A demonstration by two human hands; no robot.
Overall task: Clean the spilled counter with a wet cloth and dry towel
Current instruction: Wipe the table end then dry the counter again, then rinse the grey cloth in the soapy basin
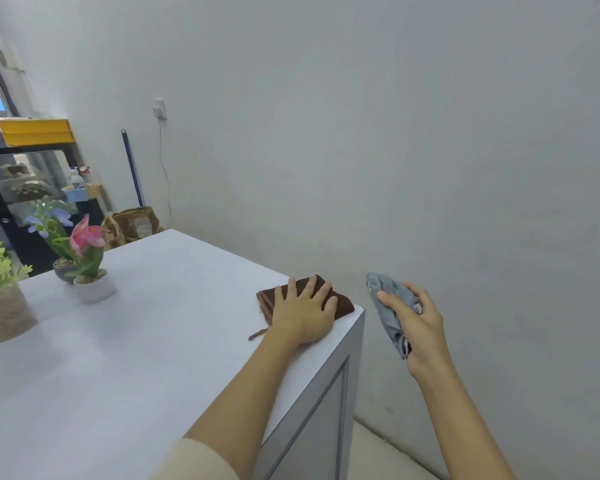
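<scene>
A folded brown towel (342, 304) lies at the far right corner of the white counter (153, 341). My left hand (303, 311) rests flat on top of it, fingers spread, pressing it down. A loose brown thread trails from the towel toward me. My right hand (414, 322) is off the counter's right edge, in the air in front of the wall, closed around a bunched grey-blue cloth (387, 303) that hangs out above and below my fist. I see no spill on the counter top.
Three potted plants stand on the counter's left side: a pink flower pot (92, 271), a blue flower pot (61, 258) behind it, a green plant in a jute-wrapped pot (0, 299). A grey wall runs close on the right. A glass cabinet (25, 181) and a broom handle (132, 168) stand beyond.
</scene>
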